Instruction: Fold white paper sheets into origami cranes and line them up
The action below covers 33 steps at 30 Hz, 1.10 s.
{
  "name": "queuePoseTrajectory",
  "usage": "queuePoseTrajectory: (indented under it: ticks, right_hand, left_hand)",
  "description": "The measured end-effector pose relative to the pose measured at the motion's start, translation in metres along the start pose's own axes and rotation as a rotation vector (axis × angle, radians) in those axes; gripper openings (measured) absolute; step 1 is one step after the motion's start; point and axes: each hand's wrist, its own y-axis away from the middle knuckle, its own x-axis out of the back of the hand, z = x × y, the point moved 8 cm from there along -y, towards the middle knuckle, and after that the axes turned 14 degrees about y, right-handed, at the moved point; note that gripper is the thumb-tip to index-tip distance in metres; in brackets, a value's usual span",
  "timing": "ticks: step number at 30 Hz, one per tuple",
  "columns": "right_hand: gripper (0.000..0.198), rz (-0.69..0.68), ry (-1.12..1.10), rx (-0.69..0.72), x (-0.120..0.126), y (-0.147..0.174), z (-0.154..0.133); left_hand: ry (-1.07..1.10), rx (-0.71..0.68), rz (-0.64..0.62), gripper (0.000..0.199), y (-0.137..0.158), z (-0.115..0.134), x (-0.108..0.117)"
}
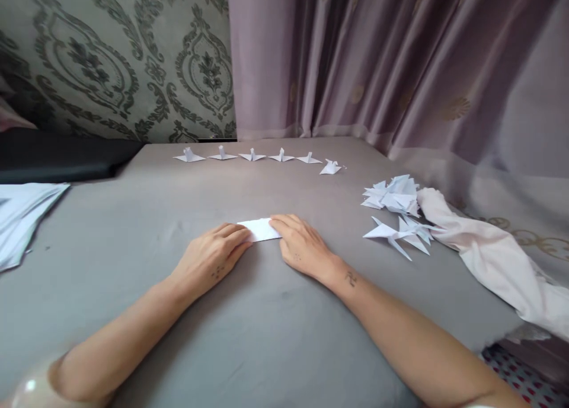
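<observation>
A small folded strip of white paper (263,230) lies flat on the grey cloth between my hands. My left hand (221,246) grips its left end, fingers together, with the thumb at the near side. On its right end rest the fingers of my right hand (303,242), pressed together over the paper. The middle of the strip shows; both ends are hidden under the fingers. Farther back, a row of several white paper cranes stands, among them a crane (252,155) near the middle and a crane (331,167) at the right end.
To the right lie a pile of folded white paper pieces (393,194) and some pointed paper shapes (391,235). Beside them stretches a bunched pale cloth (484,248). White paper sheets (31,215) are stacked at left, before a black item (57,154). A purple curtain (275,58) hangs behind.
</observation>
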Motion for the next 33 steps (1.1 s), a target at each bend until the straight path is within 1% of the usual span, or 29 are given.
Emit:
queuePoseTrajectory:
  ticks: [3,5,9,15,19,22,25,27,29,31,33]
  right_hand:
    - [0.047,0.004,-0.003,-0.025,0.004,0.004,-0.002]
    - [0.045,0.0,0.007,-0.034,0.005,0.008,-0.006]
    - [0.043,0.012,-0.001,-0.02,0.007,0.014,-0.011]
    - [0.033,0.022,-0.029,0.015,0.006,0.014,-0.008]
    - [0.04,0.041,-0.082,0.002,0.007,0.015,-0.005]
    - [0.038,0.108,-0.205,-0.051,0.009,0.013,0.001]
    - [0.026,0.162,-0.492,-0.179,0.007,0.009,0.014]
    - [0.021,0.147,-0.747,-0.292,0.002,0.008,0.023]
    - [0.024,0.125,-0.95,-0.372,-0.001,0.007,0.028]
    - [0.028,0.12,-1.058,-0.423,0.0,0.007,0.03]
    - [0.03,0.103,-1.096,-0.463,0.001,0.008,0.031]
  left_hand:
    - [0.005,-0.111,-0.018,0.033,0.0,0.006,0.001]
    - [0.014,-0.135,-0.017,0.033,0.001,0.006,0.002]
    - [-0.004,-0.102,-0.019,0.029,0.001,0.001,0.002]
    - [-0.105,-0.08,-0.051,0.029,0.001,-0.004,-0.003]
    - [-0.056,-0.05,-0.032,0.028,0.0,-0.007,0.0]
    - [0.122,-0.006,0.028,0.027,-0.001,-0.007,0.008]
    - [0.425,0.145,0.092,0.025,-0.002,-0.012,0.014]
    - [0.669,0.267,0.105,0.025,-0.001,-0.017,0.011]
    - [0.912,0.357,0.096,0.026,-0.001,-0.017,0.006]
    - [1.1,0.42,0.086,0.029,-0.001,-0.015,0.0]
    - [1.215,0.477,0.071,0.034,-0.001,-0.014,-0.004]
